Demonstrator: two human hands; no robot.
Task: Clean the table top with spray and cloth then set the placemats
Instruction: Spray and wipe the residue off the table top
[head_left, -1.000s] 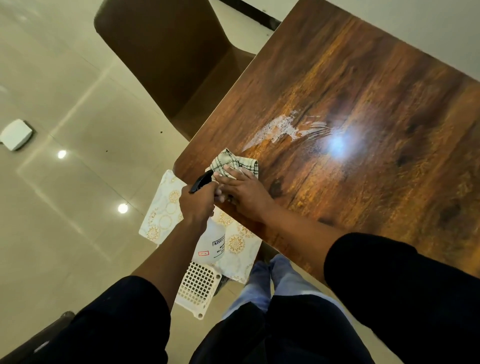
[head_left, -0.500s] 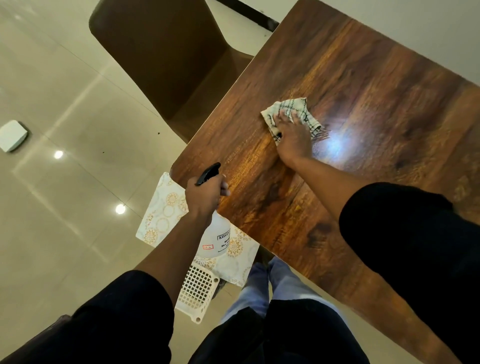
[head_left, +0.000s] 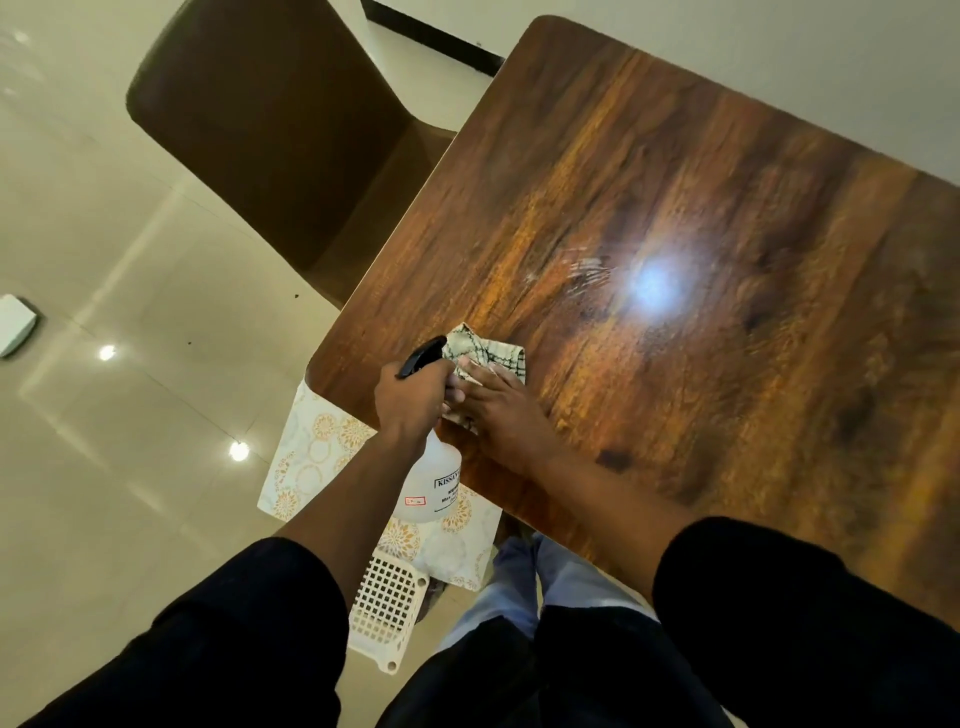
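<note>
The wooden desk (head_left: 675, 260) is gleaming as the right grip (head_left: 498, 415), fingers flat on the cloth (head_left: 488, 351), is dragging it back beside the left grip (head_left: 413, 400), which is clasping the spray bottle (head_left: 434, 483); wiping continues, with placemats (head_left: 317, 457) waiting below.

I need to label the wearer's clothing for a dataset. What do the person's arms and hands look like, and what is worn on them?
Both arms wear black sleeves pushed up above the elbow, leaving the forearms bare. The left hand and right hand are bare, with no gloves; no watch or bracelet shows at either wrist. Whether any finger carries a ring cannot be told.
</note>
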